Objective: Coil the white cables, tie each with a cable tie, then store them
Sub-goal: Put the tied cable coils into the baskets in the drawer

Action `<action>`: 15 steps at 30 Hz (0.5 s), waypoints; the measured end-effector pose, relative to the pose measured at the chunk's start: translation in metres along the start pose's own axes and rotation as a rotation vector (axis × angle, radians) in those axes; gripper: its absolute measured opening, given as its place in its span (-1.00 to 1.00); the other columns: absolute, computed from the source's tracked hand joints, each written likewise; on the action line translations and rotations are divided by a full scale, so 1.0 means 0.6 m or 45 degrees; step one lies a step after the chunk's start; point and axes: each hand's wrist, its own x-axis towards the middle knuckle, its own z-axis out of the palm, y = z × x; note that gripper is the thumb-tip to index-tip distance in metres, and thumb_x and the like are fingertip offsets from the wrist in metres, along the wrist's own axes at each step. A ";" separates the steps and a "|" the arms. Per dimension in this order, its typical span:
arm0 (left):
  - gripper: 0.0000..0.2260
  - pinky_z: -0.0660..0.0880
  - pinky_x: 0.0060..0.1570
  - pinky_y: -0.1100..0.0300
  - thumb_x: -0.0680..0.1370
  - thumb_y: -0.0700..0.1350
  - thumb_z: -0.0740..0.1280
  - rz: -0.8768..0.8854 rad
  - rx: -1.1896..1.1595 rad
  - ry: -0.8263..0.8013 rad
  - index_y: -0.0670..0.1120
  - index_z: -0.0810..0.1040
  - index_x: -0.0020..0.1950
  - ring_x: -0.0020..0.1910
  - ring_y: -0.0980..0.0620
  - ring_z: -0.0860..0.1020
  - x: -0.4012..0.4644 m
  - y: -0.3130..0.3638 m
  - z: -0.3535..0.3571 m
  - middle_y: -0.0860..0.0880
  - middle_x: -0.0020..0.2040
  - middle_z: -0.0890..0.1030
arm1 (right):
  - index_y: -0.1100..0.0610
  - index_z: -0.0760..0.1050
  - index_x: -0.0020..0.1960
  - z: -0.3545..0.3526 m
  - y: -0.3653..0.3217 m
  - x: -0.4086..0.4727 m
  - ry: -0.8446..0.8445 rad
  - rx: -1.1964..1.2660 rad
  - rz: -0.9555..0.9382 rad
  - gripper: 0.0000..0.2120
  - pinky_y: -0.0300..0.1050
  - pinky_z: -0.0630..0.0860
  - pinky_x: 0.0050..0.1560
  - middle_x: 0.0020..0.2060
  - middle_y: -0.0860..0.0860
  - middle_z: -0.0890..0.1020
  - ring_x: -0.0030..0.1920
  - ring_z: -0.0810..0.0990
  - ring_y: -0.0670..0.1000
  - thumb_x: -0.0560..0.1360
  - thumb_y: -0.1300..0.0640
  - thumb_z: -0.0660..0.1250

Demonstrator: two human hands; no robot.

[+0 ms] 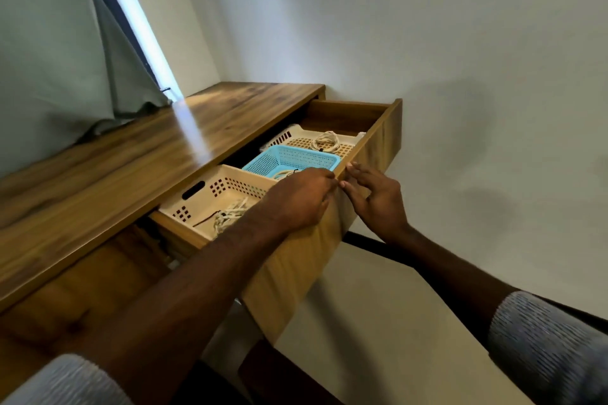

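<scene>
Daylight from window slit (131,20), glare on desk top (187,122); edges blurred, perhaps motion.

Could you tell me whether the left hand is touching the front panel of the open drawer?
Touching. The head view shows the left hand lying over the top edge of the drawer front panel, its fingers curled down against the wood with no gap.
</scene>
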 end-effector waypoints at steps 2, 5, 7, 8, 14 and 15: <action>-0.67 0.46 0.26 0.00 0.65 -0.12 0.19 -0.003 0.219 0.002 -0.08 0.46 0.41 0.33 -0.06 0.45 -0.008 -0.029 0.009 -0.08 0.38 0.49 | 0.09 0.48 0.45 0.036 -0.011 0.014 -0.135 -0.017 0.008 -0.52 0.08 0.48 0.39 0.39 0.02 0.53 0.41 0.50 0.01 0.59 -0.08 0.36; -0.62 0.37 0.39 -0.01 0.67 -0.11 0.15 -0.017 0.470 -0.002 -0.13 0.36 0.49 0.45 -0.11 0.36 -0.027 -0.073 0.024 -0.16 0.49 0.37 | 0.13 0.38 0.51 0.088 -0.025 0.040 -0.286 -0.104 0.029 -0.43 0.00 0.28 0.52 0.47 0.04 0.44 0.51 0.36 0.02 0.59 -0.12 0.33; -0.56 0.15 0.52 -0.03 0.69 -0.12 0.06 -0.032 0.633 -0.056 -0.19 0.20 0.57 0.56 -0.15 0.18 -0.047 -0.109 0.036 -0.21 0.58 0.19 | 0.18 0.34 0.53 0.123 -0.035 0.060 -0.347 -0.160 0.012 -0.40 -0.08 0.17 0.51 0.50 0.08 0.39 0.54 0.30 0.05 0.60 -0.11 0.33; -0.54 0.06 0.55 -0.04 0.69 -0.12 0.02 -0.037 0.716 -0.065 -0.21 0.13 0.58 0.58 -0.16 0.10 -0.060 -0.127 0.041 -0.22 0.60 0.12 | 0.19 0.31 0.54 0.140 -0.040 0.070 -0.378 -0.192 0.006 -0.38 -0.10 0.13 0.51 0.52 0.10 0.36 0.56 0.27 0.06 0.60 -0.10 0.32; -0.49 -0.31 0.49 -0.06 0.66 -0.08 -0.15 -0.104 1.017 -0.083 -0.22 -0.07 0.60 0.60 -0.15 -0.13 -0.160 -0.206 0.067 -0.20 0.61 -0.08 | 0.19 0.11 0.62 0.250 -0.056 0.116 -0.549 -0.219 0.028 -0.31 -0.03 0.05 0.56 0.60 0.12 0.18 0.61 0.10 0.08 0.64 -0.10 0.25; -0.48 -0.27 0.50 -0.05 0.63 -0.10 -0.19 -0.112 1.030 -0.082 -0.23 -0.03 0.59 0.60 -0.14 -0.08 -0.177 -0.217 0.072 -0.21 0.61 -0.03 | 0.20 0.08 0.62 0.266 -0.062 0.121 -0.575 -0.216 0.037 -0.30 -0.03 0.04 0.57 0.61 0.13 0.16 0.61 0.08 0.10 0.64 -0.09 0.25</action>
